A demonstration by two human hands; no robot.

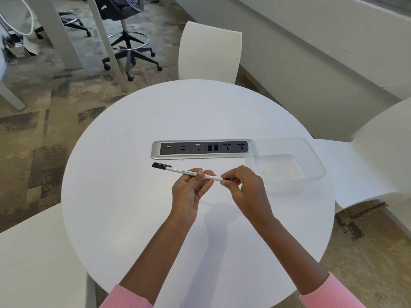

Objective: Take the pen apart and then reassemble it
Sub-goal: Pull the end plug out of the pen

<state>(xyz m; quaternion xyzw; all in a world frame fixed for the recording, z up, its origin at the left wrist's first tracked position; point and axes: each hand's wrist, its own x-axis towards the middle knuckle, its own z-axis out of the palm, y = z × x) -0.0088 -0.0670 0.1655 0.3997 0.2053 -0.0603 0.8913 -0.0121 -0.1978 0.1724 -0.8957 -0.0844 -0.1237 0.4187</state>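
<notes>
Right fingers [225,182]: thumb and forefinger of the right hand [243,188] pinch the pen's black right end.
Left fingers [200,175]: left hand [189,193] curled round mid-barrel, thumb on top.
Pen [178,170]: held off the table [124,218], over its middle, sloping down rightward; cap [161,165] on the left end.
Arms: both reach in from the near edge, hands close together, pink sleeves [126,297] at the bottom.
Edges: socket strip [200,148] just beyond the pen; tub [315,161] near the right hand, at the table's right rim.
Room: white tabletop shows left of the hands and nearer than them.
</notes>
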